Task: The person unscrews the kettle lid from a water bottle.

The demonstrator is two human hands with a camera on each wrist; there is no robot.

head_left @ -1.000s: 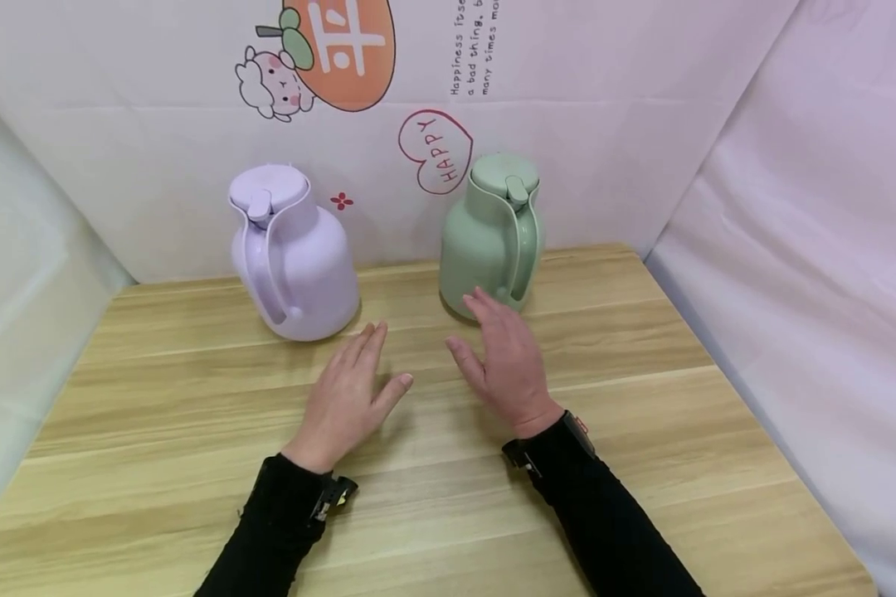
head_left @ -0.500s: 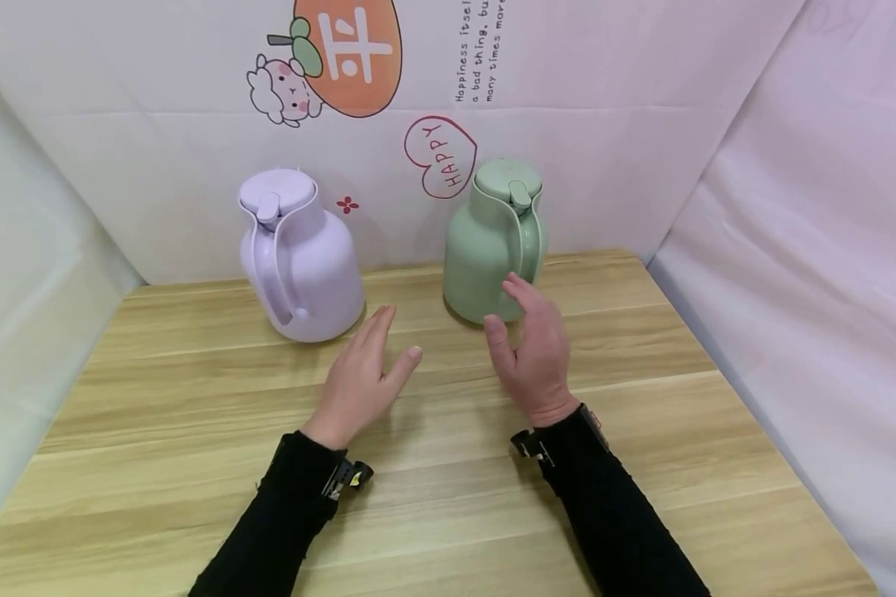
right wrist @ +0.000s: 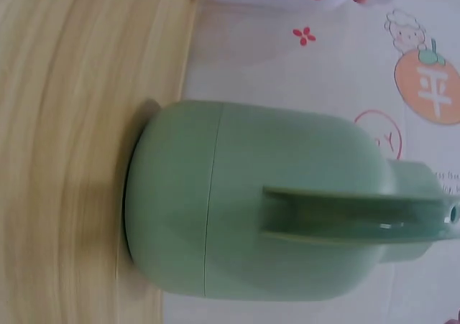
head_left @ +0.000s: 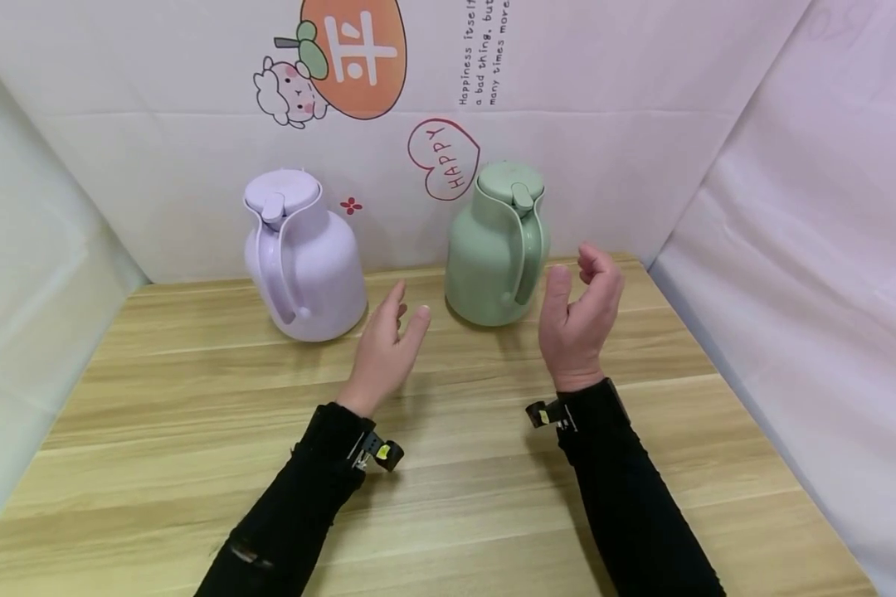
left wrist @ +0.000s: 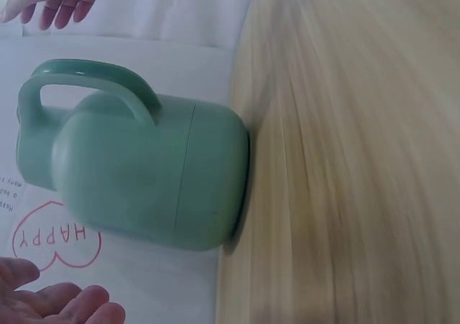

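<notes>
The right grip (head_left: 581, 323) had swung from in front of the green jug (head_left: 481, 269) to its right side, and the left grip (head_left: 384, 352) had come forward toward the gap between it and the purple jug (head_left: 328, 274); both jugs kept their spots. Both grips were loosely spread and had hold of nothing, the left thumb well off its fingers, the right fingertips bent inward. They flanked the green jug without touching it, seemingly to frame it.

The white cloth (head_left: 605, 166) rose behind the counter (head_left: 455, 497). Near the counter's back edge the green jug stood upright, the purple jug apart to its left. Resting squarely presumably kept both steady, and their handles faced the person, likely for easy grasping.

The green jug was a muted sage, round-shouldered and narrowing upward. Its looped handle (right wrist: 345, 218) looked glossier inside. A flat round lid (head_left: 504, 176) capped it, a small lever (head_left: 521, 196) jutted toward the handle, and a fine seam (right wrist: 210, 202) circled the lower body.
</notes>
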